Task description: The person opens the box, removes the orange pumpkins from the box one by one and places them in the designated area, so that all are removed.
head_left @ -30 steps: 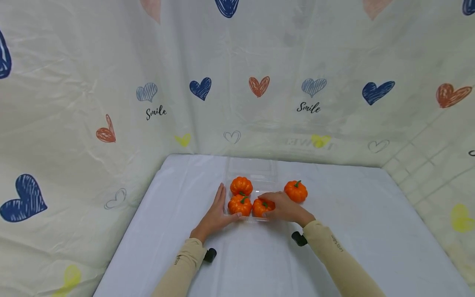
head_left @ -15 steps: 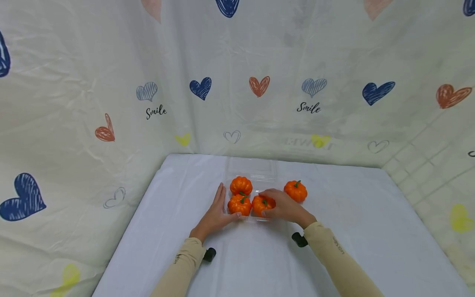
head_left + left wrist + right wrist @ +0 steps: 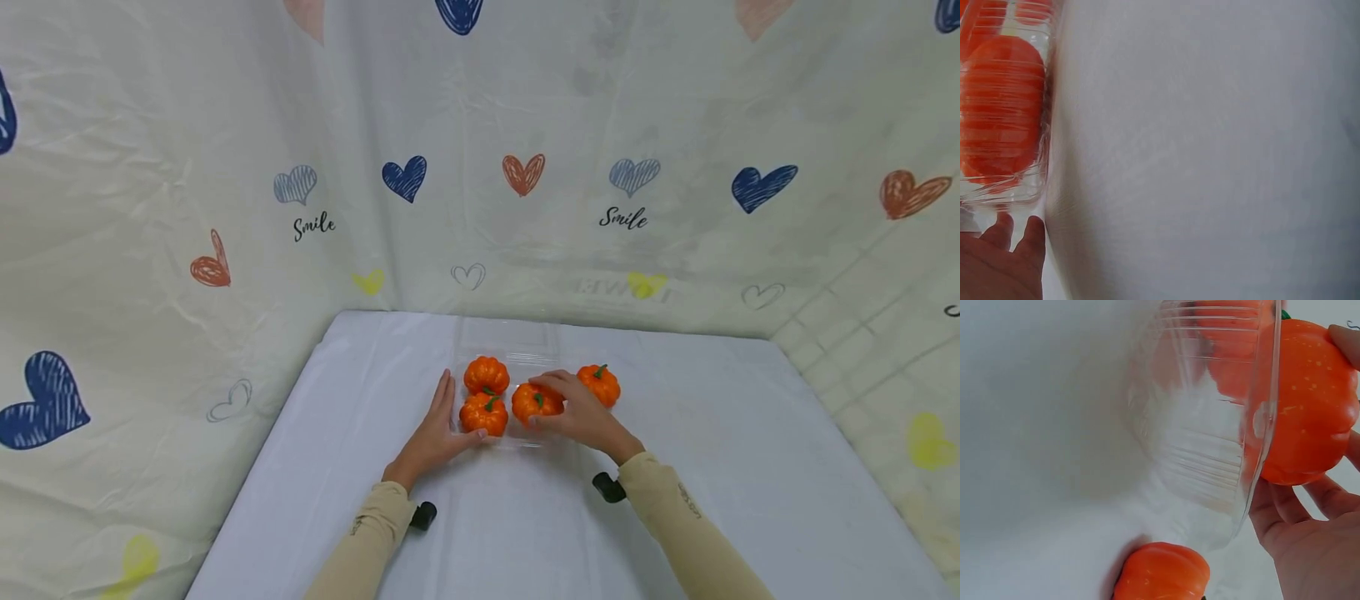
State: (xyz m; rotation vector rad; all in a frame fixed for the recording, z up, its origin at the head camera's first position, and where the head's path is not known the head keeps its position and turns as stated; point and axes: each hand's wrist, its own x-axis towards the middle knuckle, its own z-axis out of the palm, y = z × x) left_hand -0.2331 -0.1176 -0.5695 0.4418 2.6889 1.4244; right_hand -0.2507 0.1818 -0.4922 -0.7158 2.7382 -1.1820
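Observation:
A clear plastic clamshell box [image 3: 517, 442] sits in the middle of the table. On its left side are two small orange toy pumpkins, a far one [image 3: 486, 375] and a near one [image 3: 480, 417]. My left hand [image 3: 433, 440] lies along the box's left side with straight fingers, the thumb at the near edge. In the left wrist view, fingertips [image 3: 1034, 234] show right at the box's corner. My right hand [image 3: 588, 417] grips a third pumpkin [image 3: 1310, 406] between thumb and fingers. In the right wrist view that pumpkin is at rim height, partly above the rim.
Another pumpkin [image 3: 600, 387] lies on the white tablecloth [image 3: 705, 450] just right of the box, close to my right hand. The box's clear lid [image 3: 506, 335] is folded back toward the wall. A heart-patterned curtain [image 3: 480, 225] hangs behind the table.
My right hand has raised the pumpkin it grips and shifted it slightly away from me and to the right. The left hand and the other pumpkins stay put.

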